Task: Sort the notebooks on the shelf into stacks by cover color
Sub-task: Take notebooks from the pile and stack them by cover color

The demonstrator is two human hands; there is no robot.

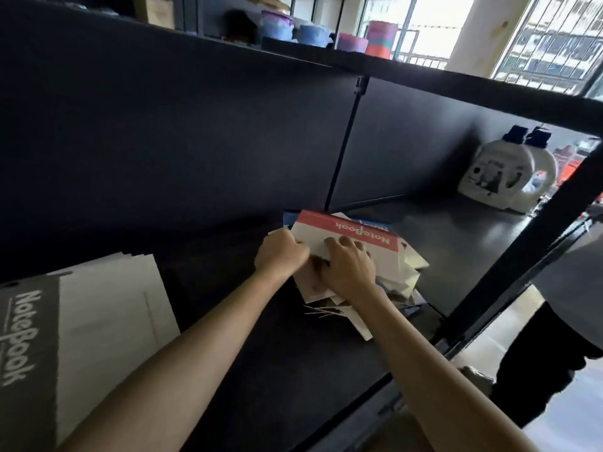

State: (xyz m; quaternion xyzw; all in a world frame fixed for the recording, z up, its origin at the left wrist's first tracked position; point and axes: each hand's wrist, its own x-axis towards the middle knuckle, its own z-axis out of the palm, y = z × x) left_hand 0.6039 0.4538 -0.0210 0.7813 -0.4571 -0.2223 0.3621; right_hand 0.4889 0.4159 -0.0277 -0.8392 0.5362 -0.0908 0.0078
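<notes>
Over the messy pile of notebooks (408,272) on the right part of the black shelf (261,353), close to the upright divider. Gripping the top one, a red notebook (329,223) with a white lower cover and "NoteBook" printed upside down on its red band. Left hand (281,252) curled round its near-left corner, knuckles up. Right hand (350,265) just beside, touching the left, fingers bent on the cover and thumb tucked at the near edge, pinching it. Beneath, a blue notebook (378,227) peeking out at the far side, with white and blue edges fanned out to the right and toward the front.

Well apart on the left of the same shelf, a neat stack topped by a grey notebook (29,337). Far right, two white jugs (499,177) with dark caps. Up on top, colourful tubs (293,31). Beyond the frame at right, a person in dark trousers (538,370).
</notes>
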